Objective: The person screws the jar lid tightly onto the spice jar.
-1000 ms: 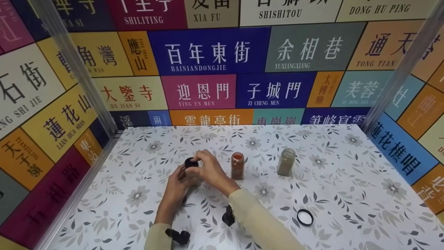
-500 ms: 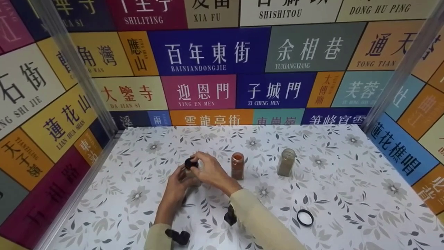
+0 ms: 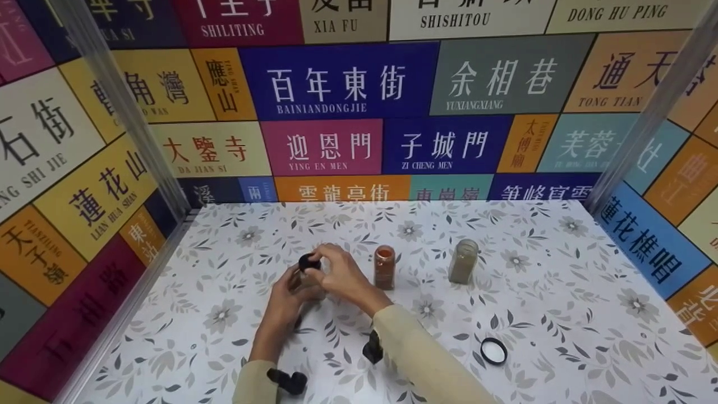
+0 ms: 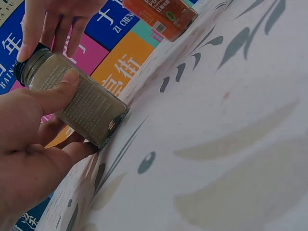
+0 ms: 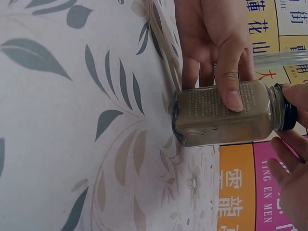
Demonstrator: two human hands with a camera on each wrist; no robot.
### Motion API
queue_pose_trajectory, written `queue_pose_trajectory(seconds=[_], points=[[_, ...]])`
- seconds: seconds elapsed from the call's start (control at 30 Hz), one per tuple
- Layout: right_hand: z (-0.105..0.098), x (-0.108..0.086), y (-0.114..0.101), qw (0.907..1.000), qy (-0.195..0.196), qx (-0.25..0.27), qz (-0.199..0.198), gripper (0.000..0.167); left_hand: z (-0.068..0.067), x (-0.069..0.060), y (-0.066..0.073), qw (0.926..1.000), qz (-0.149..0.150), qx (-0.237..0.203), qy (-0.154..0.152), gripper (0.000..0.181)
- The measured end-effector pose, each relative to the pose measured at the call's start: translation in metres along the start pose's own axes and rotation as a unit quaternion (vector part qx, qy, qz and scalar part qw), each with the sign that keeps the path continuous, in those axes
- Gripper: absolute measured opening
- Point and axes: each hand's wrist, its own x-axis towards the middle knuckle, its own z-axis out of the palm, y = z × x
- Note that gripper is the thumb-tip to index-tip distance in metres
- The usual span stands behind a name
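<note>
My left hand [image 3: 287, 300] grips a square glass jar [image 4: 79, 98] of grey-brown powder around its printed sides. In the right wrist view the base of this jar [image 5: 224, 118] is at the tabletop, and the left thumb [image 5: 234, 98] lies across the label. The fingers and thumb of my right hand [image 3: 343, 279] pinch the black lid [image 3: 308, 262] on the jar's mouth. From the head view the hands hide most of the jar. Just right of them stands an uncapped jar of orange-red spice [image 3: 384, 274].
Farther right stands another uncapped jar [image 3: 463, 266] with grey-brown contents. Toward the front right a black-rimmed lid [image 3: 493, 351] lies with its white inside up. Sign-covered panels [image 3: 339, 81] enclose the floral tabletop [image 3: 426, 359] at the back and sides.
The right fingers and thumb shift slightly around the black lid. My left hand keeps its grip on the jar, and the other jars and the loose lid stay put.
</note>
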Motion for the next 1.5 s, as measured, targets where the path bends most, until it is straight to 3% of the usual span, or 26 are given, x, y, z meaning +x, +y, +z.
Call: queue_pose_trajectory(seconds=[0.27,0.67,0.83,1.13,1.5], points=[[0.0004,0.0007,0.0007,1.0000,0.002,-0.001,-0.004,0.021,0.0000,-0.0007,0.0007,0.9999,0.007,-0.015,0.000,0.075],[0.0014,-0.0003,-0.0001,0.9991,-0.017,0.036,0.018,0.020,-0.0005,-0.0018,0.0010,0.9999,0.007,0.009,0.003,0.072],[0.0022,0.0009,-0.0018,0.9987,-0.010,0.042,0.027,0.019,-0.0002,-0.0011,-0.0014,0.9996,0.019,-0.017,-0.009,0.070],[0.0020,0.0037,-0.0048,0.9997,0.012,0.017,0.014,0.021,0.0009,-0.0004,0.0013,0.9998,0.020,-0.005,-0.003,0.070],[0.0033,0.0041,-0.0059,0.9995,0.016,-0.006,0.026,0.029,0.0007,-0.0019,0.0017,0.9995,0.030,-0.001,-0.005,0.068]])
